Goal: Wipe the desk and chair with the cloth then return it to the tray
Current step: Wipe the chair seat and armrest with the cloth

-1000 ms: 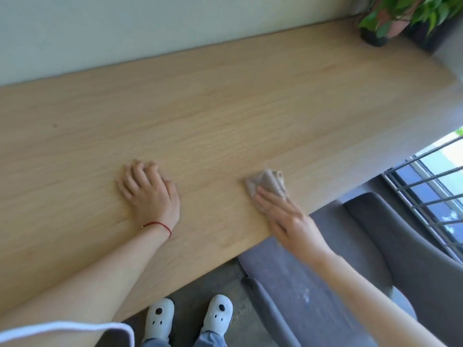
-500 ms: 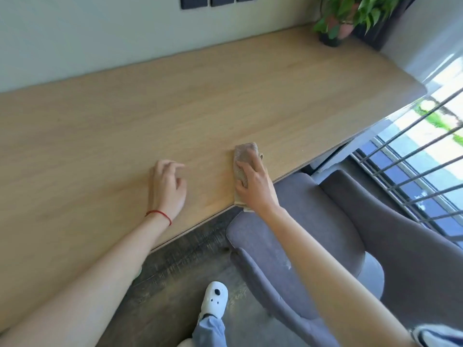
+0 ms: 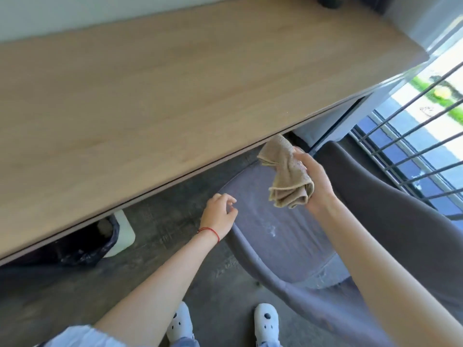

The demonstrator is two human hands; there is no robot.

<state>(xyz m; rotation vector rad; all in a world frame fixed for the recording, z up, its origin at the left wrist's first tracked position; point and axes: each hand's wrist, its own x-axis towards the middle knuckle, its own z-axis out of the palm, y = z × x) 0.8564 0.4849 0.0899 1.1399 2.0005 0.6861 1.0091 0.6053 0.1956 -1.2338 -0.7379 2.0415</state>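
Note:
A crumpled beige cloth (image 3: pixel 285 174) hangs in the air above the grey chair (image 3: pixel 280 229), just off the front edge of the wooden desk (image 3: pixel 175 86). My right hand (image 3: pixel 317 184) is shut on the cloth from the right side. My left hand (image 3: pixel 219 215) hovers over the chair's left arm edge, fingers loosely curled and apart, holding nothing. A red string sits on its wrist. No tray is in view.
A white bin with a black liner (image 3: pixel 100 239) stands under the desk at the left. A metal window grille (image 3: pixel 413 151) runs along the right. A dark plant pot (image 3: pixel 330 1) sits at the desk's far right. My white shoes (image 3: pixel 266 321) are on the grey floor.
Both hands have left the desk top. My right hand lifted the cloth off the desk edge to above the chair seat; my left hand dropped to the chair's left edge.

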